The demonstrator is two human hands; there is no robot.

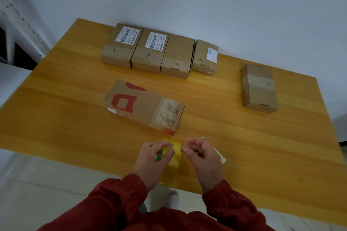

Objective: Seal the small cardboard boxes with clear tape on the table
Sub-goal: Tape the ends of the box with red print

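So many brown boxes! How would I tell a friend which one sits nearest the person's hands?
Start at the yellow wooden table. In front of the row of four boxes by the wall, one long cardboard box lies alone mid-table, angled. It alone bears big red lettering, with clear tape banding one end.
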